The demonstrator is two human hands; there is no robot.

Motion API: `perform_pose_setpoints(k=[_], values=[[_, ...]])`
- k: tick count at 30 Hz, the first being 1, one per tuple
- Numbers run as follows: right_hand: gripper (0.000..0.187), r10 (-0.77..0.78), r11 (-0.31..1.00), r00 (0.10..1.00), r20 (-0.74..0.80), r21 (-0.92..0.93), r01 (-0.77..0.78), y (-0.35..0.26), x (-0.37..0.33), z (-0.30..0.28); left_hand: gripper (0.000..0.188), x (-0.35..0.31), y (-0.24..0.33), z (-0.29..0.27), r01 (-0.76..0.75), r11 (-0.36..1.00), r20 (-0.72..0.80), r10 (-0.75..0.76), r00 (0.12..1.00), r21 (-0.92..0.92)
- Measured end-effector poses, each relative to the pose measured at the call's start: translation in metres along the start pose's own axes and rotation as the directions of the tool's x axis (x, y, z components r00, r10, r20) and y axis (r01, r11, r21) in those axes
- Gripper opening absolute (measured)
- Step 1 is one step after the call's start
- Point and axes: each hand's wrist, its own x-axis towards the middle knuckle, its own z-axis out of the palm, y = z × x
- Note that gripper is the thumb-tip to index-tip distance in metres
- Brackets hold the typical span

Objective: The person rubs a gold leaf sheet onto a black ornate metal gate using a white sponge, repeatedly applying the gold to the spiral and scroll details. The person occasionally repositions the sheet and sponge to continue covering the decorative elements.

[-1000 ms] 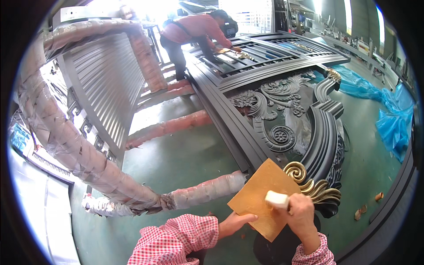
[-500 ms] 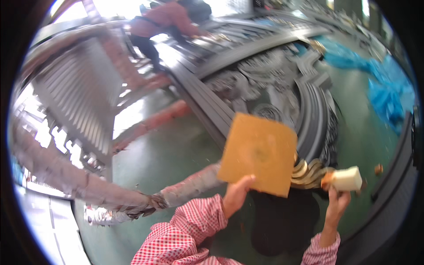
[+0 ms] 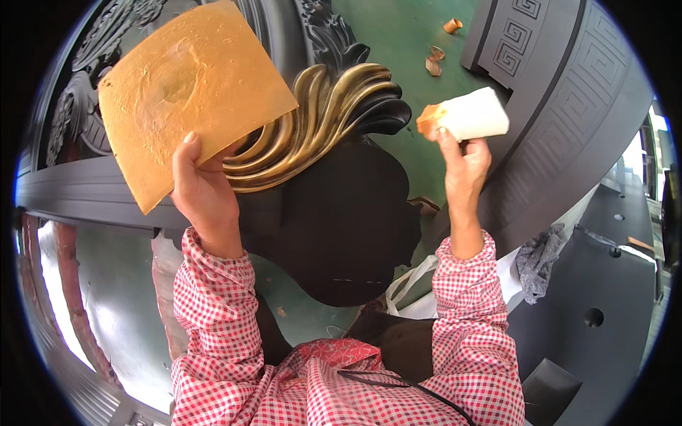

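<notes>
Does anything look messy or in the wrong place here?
Yes: small brown scraps lie loose on the green floor, like litter. The white block in the right hand has one end stained orange, which looks odd on white.

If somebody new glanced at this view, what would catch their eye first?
Probably the big gold-coloured sheet at the upper left, held in the person's left hand. Next might come the white block with an orange-stained end, held up in the right hand at the upper right. Between the hands, glossy gold swirls curl above a flat black panel.
</notes>
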Motion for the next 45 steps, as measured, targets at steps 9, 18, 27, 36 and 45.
perform_pose_setpoints(k=[9,18,27,36,45], values=[[0.025,-0.225,0.911,0.971,0.085,-0.336,0.241,-0.01,-0.021,0.039,0.038,0.004,-0.003,-0.003,0.065,0.991,0.08,-0.056,0.995,-0.114],[0.023,-0.344,0.763,0.916,0.205,-0.507,0.401,-0.02,-0.012,0.059,0.04,0.002,0.015,0.006,0.027,0.996,-0.073,-0.033,0.997,-0.089],[0.017,-0.427,0.715,0.883,0.194,-0.526,0.461,-0.035,0.003,0.062,0.039,-0.001,0.018,-0.004,0.084,0.99,-0.03,-0.088,0.996,-0.113],[0.017,-0.389,0.745,0.92,0.051,-0.57,0.347,-0.008,0.023,0.044,0.039,-0.008,0.025,-0.009,0.109,0.991,-0.006,-0.11,0.994,-0.078],[0.021,-0.314,0.774,0.949,-0.025,-0.585,0.241,-0.001,0.028,0.032,0.041,-0.012,0.025,-0.009,0.113,0.992,-0.032,-0.115,0.993,-0.057]])
